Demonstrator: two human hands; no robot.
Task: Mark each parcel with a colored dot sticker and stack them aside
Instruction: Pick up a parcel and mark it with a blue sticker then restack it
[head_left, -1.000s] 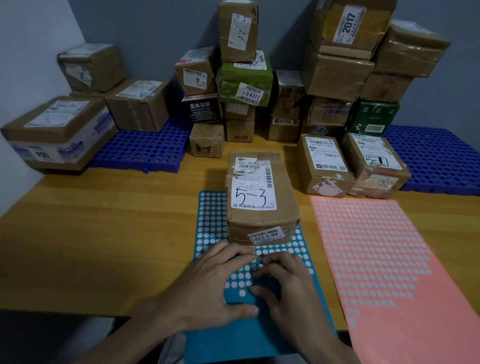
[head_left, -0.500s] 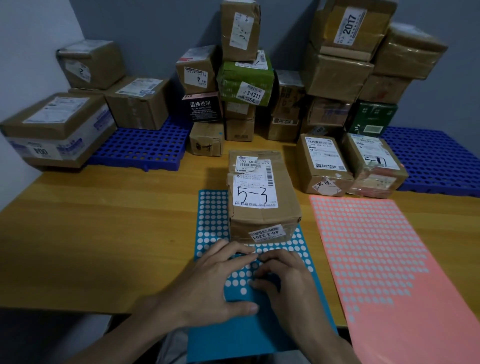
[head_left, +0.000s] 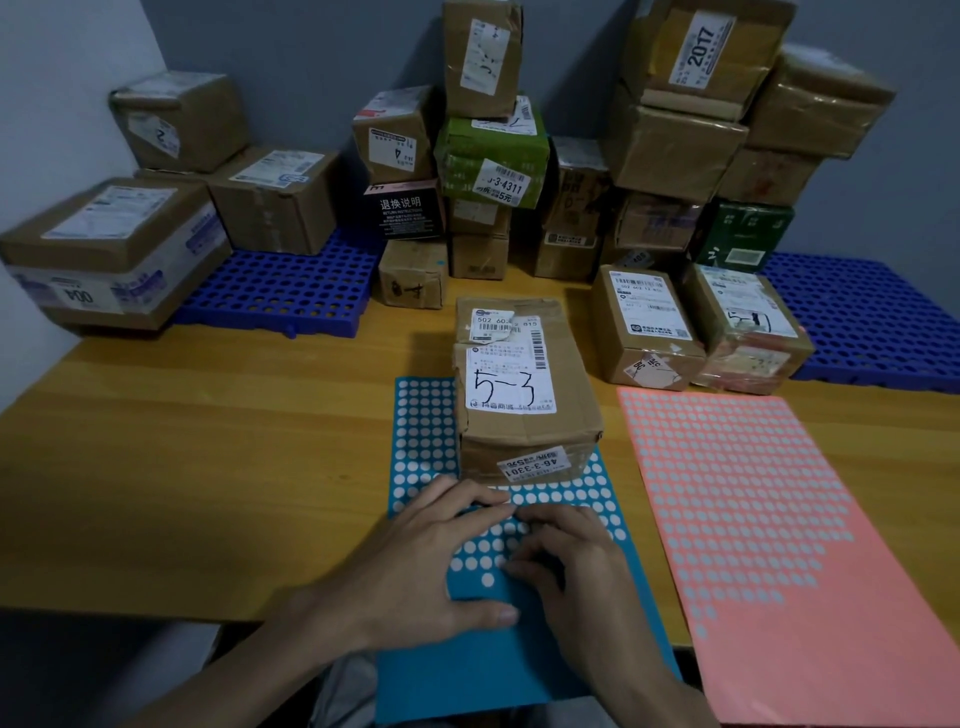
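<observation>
A brown parcel (head_left: 524, 421) with a white label marked "5-3" sits on the far half of a blue dot-sticker sheet (head_left: 423, 415), just beyond my hands. My left hand (head_left: 431, 566) rests on the sheet's near part, fingers stretched forward and thumb out flat. Beside it, my right hand (head_left: 576, 571) has its fingers curled down, tips on the rows of dots. Whether a dot is pinched between those fingertips is hidden. The near end of the sheet hangs over the table's front edge.
A pink dot-sticker sheet (head_left: 779, 545) lies to the right. Two labelled parcels (head_left: 644, 332) (head_left: 748, 332) stand behind it. Several stacked parcels (head_left: 493, 156) fill the back. Blue plastic pallets lie at left (head_left: 280, 291) and right (head_left: 872, 322); the left one carries large boxes (head_left: 109, 249).
Both hands stay on the blue sheet in nearly the same place; the fingertips have shifted only slightly. The parcel has not moved.
</observation>
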